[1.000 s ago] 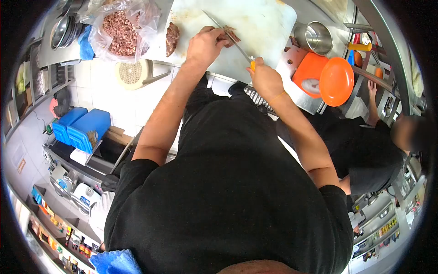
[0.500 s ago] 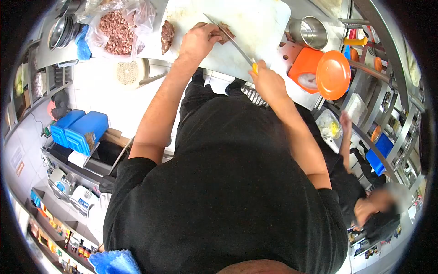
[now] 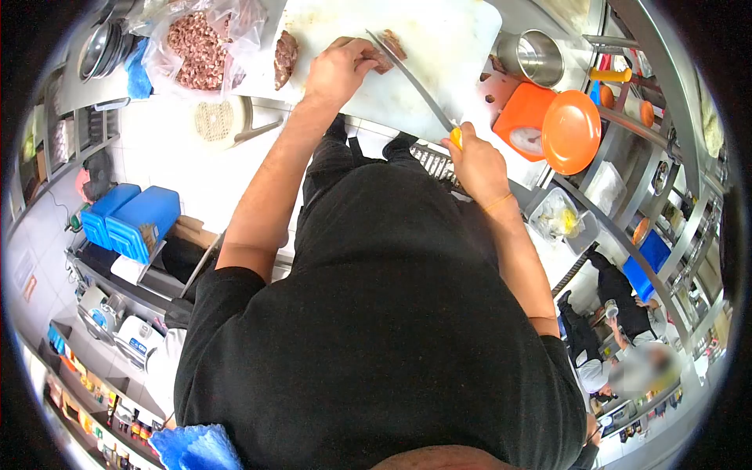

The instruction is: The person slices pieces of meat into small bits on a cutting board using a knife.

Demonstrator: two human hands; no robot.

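Note:
On the white cutting board [image 3: 462, 39], my left hand [image 3: 338, 72] presses its bent fingers on a small piece of browned meat [image 3: 382, 61]. My right hand [image 3: 479, 160] is closed on the yellow handle of a knife [image 3: 423, 92]. The long blade points up and left, and its front part lies across the meat, beside my left fingertips. Another piece of meat [image 3: 286, 60] rests on the board's left side. Farther left, a clear plastic bag [image 3: 245, 31] holds chopped meat [image 3: 196, 53].
Right of the board stand a steel pot [image 3: 531, 57], an orange scale [image 3: 517, 110] and an orange plate [image 3: 571, 132]. Dark bowls [image 3: 102, 48] and a blue cloth [image 3: 139, 70] sit far left. People [image 3: 611, 301] stand at the lower right.
My right hand and the knife have moved right and down, and the blade has shifted right over the meat. My left hand has hardly moved. The nearby person at the right has mostly left view.

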